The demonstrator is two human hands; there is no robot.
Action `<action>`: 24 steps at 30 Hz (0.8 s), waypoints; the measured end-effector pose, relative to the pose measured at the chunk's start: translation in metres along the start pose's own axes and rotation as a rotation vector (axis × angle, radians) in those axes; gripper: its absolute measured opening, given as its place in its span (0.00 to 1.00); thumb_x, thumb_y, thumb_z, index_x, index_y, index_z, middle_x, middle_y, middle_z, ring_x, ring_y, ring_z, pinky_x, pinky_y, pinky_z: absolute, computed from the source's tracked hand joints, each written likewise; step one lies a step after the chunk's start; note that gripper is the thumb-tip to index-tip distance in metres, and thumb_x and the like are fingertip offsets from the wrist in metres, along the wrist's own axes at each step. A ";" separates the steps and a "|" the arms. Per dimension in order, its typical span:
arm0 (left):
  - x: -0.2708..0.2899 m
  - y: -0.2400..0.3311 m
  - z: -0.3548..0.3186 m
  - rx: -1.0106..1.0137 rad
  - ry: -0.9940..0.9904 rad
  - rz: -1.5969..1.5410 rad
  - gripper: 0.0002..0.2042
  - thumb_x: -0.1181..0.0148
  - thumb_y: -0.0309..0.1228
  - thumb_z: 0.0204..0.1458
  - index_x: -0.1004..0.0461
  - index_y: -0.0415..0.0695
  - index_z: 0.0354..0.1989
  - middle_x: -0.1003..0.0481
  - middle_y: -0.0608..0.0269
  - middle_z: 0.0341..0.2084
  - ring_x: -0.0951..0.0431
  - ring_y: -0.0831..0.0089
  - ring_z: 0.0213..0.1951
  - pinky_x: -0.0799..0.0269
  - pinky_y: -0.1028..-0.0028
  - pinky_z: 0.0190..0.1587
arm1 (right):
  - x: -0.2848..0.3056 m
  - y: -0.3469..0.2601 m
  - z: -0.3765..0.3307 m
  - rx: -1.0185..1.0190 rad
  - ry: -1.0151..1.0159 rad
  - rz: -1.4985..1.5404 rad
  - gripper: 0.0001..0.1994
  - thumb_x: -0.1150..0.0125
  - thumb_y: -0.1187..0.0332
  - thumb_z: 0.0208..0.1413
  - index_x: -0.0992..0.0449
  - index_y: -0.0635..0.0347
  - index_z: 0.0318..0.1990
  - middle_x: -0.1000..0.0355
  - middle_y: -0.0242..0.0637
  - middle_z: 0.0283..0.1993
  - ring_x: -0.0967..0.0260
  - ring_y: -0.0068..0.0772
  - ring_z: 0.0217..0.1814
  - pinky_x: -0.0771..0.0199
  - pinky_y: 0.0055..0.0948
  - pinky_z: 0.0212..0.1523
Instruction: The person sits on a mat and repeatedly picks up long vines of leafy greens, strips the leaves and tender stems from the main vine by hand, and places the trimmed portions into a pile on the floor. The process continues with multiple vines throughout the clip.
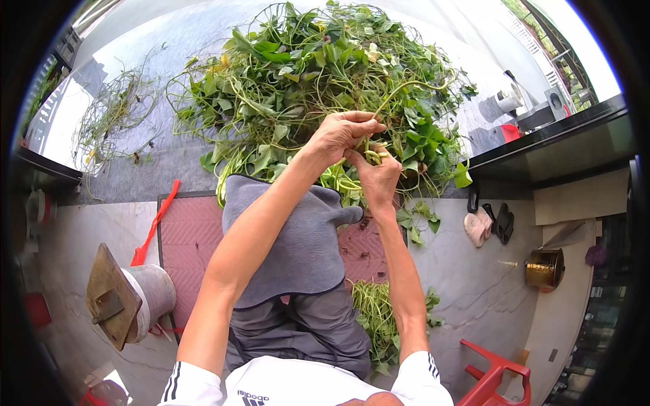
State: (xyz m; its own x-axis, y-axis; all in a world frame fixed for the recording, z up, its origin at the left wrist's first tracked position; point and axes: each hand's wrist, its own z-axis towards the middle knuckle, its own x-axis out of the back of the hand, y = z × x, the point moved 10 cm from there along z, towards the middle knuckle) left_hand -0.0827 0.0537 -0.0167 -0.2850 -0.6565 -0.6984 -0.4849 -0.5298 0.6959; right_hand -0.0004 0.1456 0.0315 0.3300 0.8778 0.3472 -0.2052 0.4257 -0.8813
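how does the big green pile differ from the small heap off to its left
The big pile is thick with broad green leaves; the small heap is mostly thin bare stems. The big pile is dense and mounded, the small heap sparse and flat. Both hands work at the big pile's near edge; the small heap lies untouched. Both rest on the grey floor.

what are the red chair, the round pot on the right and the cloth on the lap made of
The red chair looks like moulded plastic: uniform colour, smooth glossy ribs. The round pot seems to be brass or similar metal, going by its golden, reflective sheen. The grey cloth on the lap looks like soft matte fabric, perhaps fleece or towelling; it drapes and folds without shine.
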 end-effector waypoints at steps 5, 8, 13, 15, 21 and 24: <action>0.000 0.002 -0.003 -0.066 0.037 0.003 0.18 0.29 0.21 0.56 0.24 0.30 0.54 0.17 0.48 0.46 0.15 0.62 0.49 0.14 0.67 0.49 | -0.003 0.006 -0.004 -0.055 -0.002 0.004 0.10 0.23 0.70 0.53 0.16 0.68 0.38 0.18 0.31 0.29 0.28 0.16 0.30 0.27 0.24 0.33; -0.004 0.010 -0.006 -0.097 0.032 0.112 0.13 0.27 0.21 0.54 0.20 0.32 0.47 0.16 0.51 0.38 0.13 0.64 0.44 0.15 0.69 0.46 | -0.007 0.018 -0.002 -0.086 -0.024 -0.004 0.10 0.25 0.70 0.55 0.15 0.69 0.39 0.19 0.30 0.28 0.30 0.16 0.29 0.28 0.25 0.32; -0.016 0.020 -0.012 -0.225 -0.015 0.297 0.16 0.29 0.33 0.60 0.18 0.35 0.50 0.15 0.59 0.36 0.15 0.75 0.39 0.20 0.74 0.44 | 0.004 0.015 0.004 -0.013 0.017 0.004 0.08 0.29 0.72 0.58 0.15 0.68 0.40 0.18 0.36 0.28 0.27 0.18 0.29 0.27 0.28 0.34; -0.011 0.014 -0.013 -0.165 0.019 0.478 0.18 0.36 0.42 0.66 0.18 0.39 0.54 0.16 0.68 0.37 0.20 0.81 0.37 0.22 0.78 0.43 | 0.012 0.020 0.011 -0.057 0.028 0.183 0.06 0.32 0.74 0.62 0.15 0.68 0.43 0.18 0.31 0.34 0.28 0.16 0.34 0.29 0.22 0.37; -0.027 -0.006 -0.018 -0.001 -0.279 0.577 0.15 0.37 0.36 0.66 0.17 0.39 0.55 0.15 0.65 0.37 0.19 0.82 0.37 0.23 0.78 0.44 | 0.047 0.024 0.026 -0.149 -0.041 0.262 0.09 0.35 0.70 0.67 0.16 0.68 0.43 0.21 0.27 0.30 0.33 0.13 0.29 0.38 0.19 0.29; -0.020 0.001 -0.012 -0.166 -0.219 0.938 0.11 0.35 0.31 0.61 0.13 0.40 0.47 0.15 0.65 0.31 0.19 0.79 0.35 0.23 0.75 0.41 | 0.047 0.026 0.025 -0.163 -0.106 0.291 0.10 0.35 0.68 0.68 0.16 0.67 0.41 0.22 0.27 0.28 0.38 0.11 0.24 0.44 0.17 0.25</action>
State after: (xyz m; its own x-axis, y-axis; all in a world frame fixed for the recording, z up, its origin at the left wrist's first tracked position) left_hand -0.0679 0.0599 -0.0004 -0.6508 -0.7448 0.1473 0.1351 0.0773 0.9878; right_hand -0.0129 0.2036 0.0329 0.1803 0.9787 0.0978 -0.1238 0.1212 -0.9849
